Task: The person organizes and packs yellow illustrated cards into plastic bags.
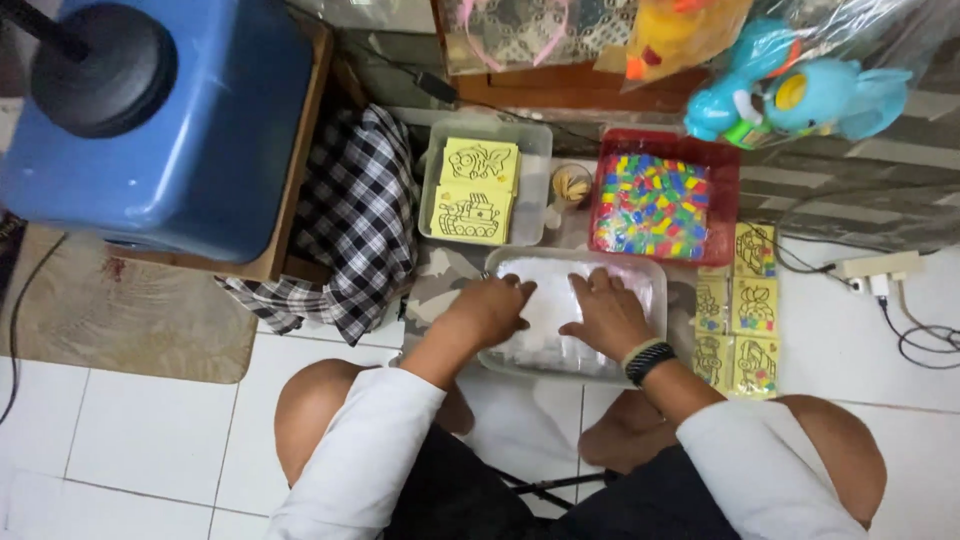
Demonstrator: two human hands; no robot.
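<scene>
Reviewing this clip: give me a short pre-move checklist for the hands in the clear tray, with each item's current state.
1. Left hand inside the clear tray, resting on the white contents: ok.
2. Right hand also in the tray: ok.
3. Either hand gripping something: cannot tell.
4. Red tray of coloured pieces upright, nothing spilled: ok.
5. Yellow picture cards stacked inside their own tray: ok.
6. Finished cards laid flat on the floor beside the clear tray: ok.

left hand and right hand palms down, side by side, forearms extended forward.
</scene>
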